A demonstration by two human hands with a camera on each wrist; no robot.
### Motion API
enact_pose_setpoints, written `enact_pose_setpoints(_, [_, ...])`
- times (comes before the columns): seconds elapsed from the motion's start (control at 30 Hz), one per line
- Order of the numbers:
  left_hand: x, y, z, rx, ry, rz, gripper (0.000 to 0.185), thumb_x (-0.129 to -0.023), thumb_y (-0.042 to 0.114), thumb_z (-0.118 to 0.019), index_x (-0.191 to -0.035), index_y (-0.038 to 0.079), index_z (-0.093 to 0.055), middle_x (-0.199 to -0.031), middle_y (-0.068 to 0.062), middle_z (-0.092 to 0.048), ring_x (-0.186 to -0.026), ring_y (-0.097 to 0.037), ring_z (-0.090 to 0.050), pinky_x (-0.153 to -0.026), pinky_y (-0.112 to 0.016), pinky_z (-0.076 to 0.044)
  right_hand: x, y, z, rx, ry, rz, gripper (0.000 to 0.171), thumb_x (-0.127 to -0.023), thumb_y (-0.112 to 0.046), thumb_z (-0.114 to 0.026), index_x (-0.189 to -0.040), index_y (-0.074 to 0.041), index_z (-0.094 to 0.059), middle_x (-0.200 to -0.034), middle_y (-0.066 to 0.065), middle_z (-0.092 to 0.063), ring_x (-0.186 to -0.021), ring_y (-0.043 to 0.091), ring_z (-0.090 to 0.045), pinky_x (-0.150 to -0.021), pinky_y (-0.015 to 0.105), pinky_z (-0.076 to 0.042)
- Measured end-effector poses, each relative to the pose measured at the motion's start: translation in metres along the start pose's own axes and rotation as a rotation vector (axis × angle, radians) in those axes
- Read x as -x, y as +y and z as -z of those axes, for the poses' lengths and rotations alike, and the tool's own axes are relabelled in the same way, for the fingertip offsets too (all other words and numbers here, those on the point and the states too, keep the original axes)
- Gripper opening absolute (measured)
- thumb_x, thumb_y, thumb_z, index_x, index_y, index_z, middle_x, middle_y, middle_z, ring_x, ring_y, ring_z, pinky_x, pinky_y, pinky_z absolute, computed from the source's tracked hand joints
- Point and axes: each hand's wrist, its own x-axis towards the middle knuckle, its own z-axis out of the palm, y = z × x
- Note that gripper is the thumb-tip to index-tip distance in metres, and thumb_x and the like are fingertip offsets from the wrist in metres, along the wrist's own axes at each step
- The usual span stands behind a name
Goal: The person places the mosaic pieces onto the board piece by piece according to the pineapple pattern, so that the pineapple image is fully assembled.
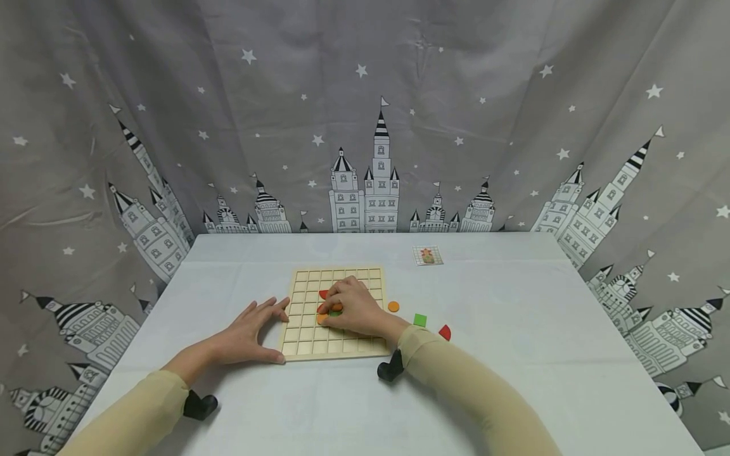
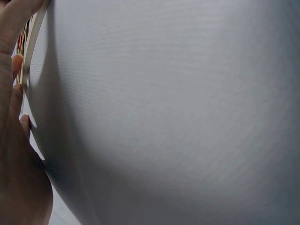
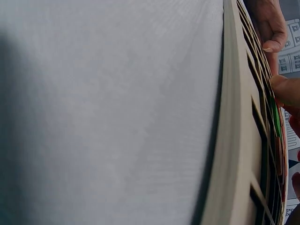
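A wooden grid board [image 1: 342, 345] lies flat on the table in the head view. My left hand [image 1: 268, 320] rests against its left edge with straight, spread fingers and the thumb at the front left corner. My right hand [image 1: 332, 306] lies on the board's middle, its fingers curled down onto a green piece [image 1: 334, 314]. Around that piece in the grid sit a red piece [image 1: 323, 294] and two orange pieces [image 1: 322, 319]. The right wrist view shows the board's rim [image 3: 234, 122] edge-on, with a fingertip [image 3: 286, 91] on the green piece [image 3: 275, 117]. The left wrist view shows the left hand [image 2: 14, 154] beside the board's edge [image 2: 36, 30].
Loose pieces lie right of the board: an orange disc [image 1: 393, 306], a green square [image 1: 419, 320] and a red quarter-round [image 1: 445, 332]. A small picture card [image 1: 428, 255] lies further back. A pale cloth covers the table [image 1: 513, 380]; a starry castle curtain hangs behind.
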Motion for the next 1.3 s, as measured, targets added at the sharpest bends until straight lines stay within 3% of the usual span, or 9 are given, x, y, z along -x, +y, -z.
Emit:
enact_pose_setpoints(0.5, [-0.002,0.001,0.0,-0.008,0.0,-0.007,0.08,-0.069,0.067,-0.084,-0.126,0.023,-0.051,-0.168,-0.008,-0.026,-0.155,-0.04,-0.011,-0.124,-0.061,0.001,0.001,0.001,0.003,-0.005,-0.02,-0.022,0.022,-0.089,-0.047,-0.078,-0.108,-0.035,-0.08,-0.114,-0.015,-0.061,-0.113,0.011,-0.045,-0.099,0.029,-0.041])
enact_pose_setpoints(0.87, [0.0,0.005,0.0,-0.027,0.012,0.002,0.08,-0.068,0.068,-0.085,-0.124,0.022,-0.051,-0.167,-0.01,-0.028,-0.154,-0.041,-0.014,-0.124,-0.061,0.0,0.016,0.007,0.029,-0.091,-0.01,-0.043,0.021,-0.089,-0.039,-0.08,-0.108,-0.029,-0.08,-0.114,-0.014,-0.062,-0.116,0.013,-0.044,-0.1,0.035,-0.042])
enact_pose_setpoints(1.07, [0.001,0.006,0.0,-0.032,0.015,0.013,0.08,-0.067,0.067,-0.085,-0.124,0.022,-0.051,-0.167,-0.011,-0.029,-0.154,-0.04,-0.014,-0.124,-0.061,-0.001,0.036,0.022,0.05,-0.164,-0.006,-0.13,0.024,-0.089,-0.037,-0.079,-0.109,-0.024,-0.08,-0.117,-0.011,-0.062,-0.119,0.015,-0.043,-0.102,0.041,-0.041])
enact_pose_setpoints(1.3, [0.003,0.007,0.0,-0.017,0.02,0.006,0.079,-0.068,0.066,-0.085,-0.125,0.02,-0.053,-0.166,-0.014,-0.029,-0.153,-0.044,-0.014,-0.123,-0.064,0.0,0.079,0.059,0.076,-0.209,0.034,-0.218,0.024,-0.09,-0.032,-0.08,-0.112,-0.022,-0.079,-0.119,-0.007,-0.062,-0.123,0.021,-0.043,-0.103,0.047,-0.042])
